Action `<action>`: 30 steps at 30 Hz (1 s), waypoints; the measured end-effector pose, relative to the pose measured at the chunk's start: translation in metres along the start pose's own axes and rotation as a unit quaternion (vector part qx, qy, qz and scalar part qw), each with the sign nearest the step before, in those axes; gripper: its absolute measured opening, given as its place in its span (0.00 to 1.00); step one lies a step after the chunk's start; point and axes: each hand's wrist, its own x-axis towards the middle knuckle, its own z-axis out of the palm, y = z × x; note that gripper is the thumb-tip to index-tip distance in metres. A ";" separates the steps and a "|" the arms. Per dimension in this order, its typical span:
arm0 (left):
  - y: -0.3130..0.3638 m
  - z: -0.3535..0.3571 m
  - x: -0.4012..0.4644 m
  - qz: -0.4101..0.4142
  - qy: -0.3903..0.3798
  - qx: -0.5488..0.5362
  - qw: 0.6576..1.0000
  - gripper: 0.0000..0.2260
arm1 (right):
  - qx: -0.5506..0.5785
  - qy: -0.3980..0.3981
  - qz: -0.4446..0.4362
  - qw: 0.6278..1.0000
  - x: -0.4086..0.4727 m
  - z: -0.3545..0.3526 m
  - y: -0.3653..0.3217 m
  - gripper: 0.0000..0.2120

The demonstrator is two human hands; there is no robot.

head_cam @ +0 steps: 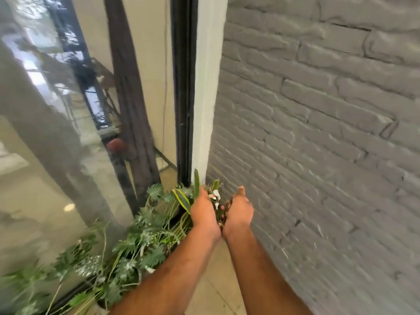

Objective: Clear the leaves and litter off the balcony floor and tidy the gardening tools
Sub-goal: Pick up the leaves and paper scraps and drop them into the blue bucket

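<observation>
Two hands, left [203,212] and right [239,209], pressed together, cup leaves and litter [217,197] between them.

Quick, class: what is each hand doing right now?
Left hand: cupped, holding leaves and litter.
Right hand: cupped against the left, holding the same pile.

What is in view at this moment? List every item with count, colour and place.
Leaves and litter: one handful, green, brown and white, cupped between both hands.
Potted plants: several, green, on the floor along the glass.
Glass door: one, black frame, left.
Brick wall: one, grey, right.
Floor tiles: beige, below the arms.
Left hand: cupped, holds the debris.
Right hand: cupped, holds the debris.
</observation>
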 end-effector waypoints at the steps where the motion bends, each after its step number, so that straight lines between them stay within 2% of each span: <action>1: 0.008 -0.007 -0.007 0.012 0.007 -0.003 1.000 0.33 | -0.007 -0.015 0.018 1.000 0.000 0.008 0.003 0.21; 3: 0.023 -0.016 -0.013 0.042 0.058 -0.006 0.997 0.26 | -0.009 -0.039 0.045 0.998 -0.007 0.022 0.008 0.21; 6: 0.047 -0.035 -0.041 0.082 0.108 -0.040 0.990 0.26 | -0.044 -0.100 0.055 0.992 -0.028 0.043 0.022 0.20; 10: 0.071 -0.069 -0.071 0.152 0.157 -0.069 0.973 0.16 | -0.078 -0.169 0.063 0.981 -0.059 0.063 0.042 0.21; 13: 0.086 -0.100 -0.101 0.184 0.193 -0.095 0.959 0.14 | -0.087 -0.217 0.082 0.969 -0.091 0.075 0.067 0.22; 16: 0.098 -0.154 -0.132 0.221 0.263 -0.145 0.928 0.16 | -0.122 -0.293 0.088 0.944 -0.143 0.082 0.101 0.21; 20: 0.102 -0.226 -0.183 0.266 0.321 -0.224 0.881 0.12 | -0.170 -0.382 0.109 0.902 -0.217 0.081 0.147 0.20; 25: 0.097 -0.314 -0.248 0.324 0.396 -0.299 0.806 0.17 | -0.237 -0.479 0.137 0.834 -0.313 0.066 0.203 0.20; 30: 0.082 -0.394 -0.318 0.354 0.428 -0.398 0.730 0.11 | -0.320 -0.557 0.125 0.756 -0.405 0.036 0.256 0.20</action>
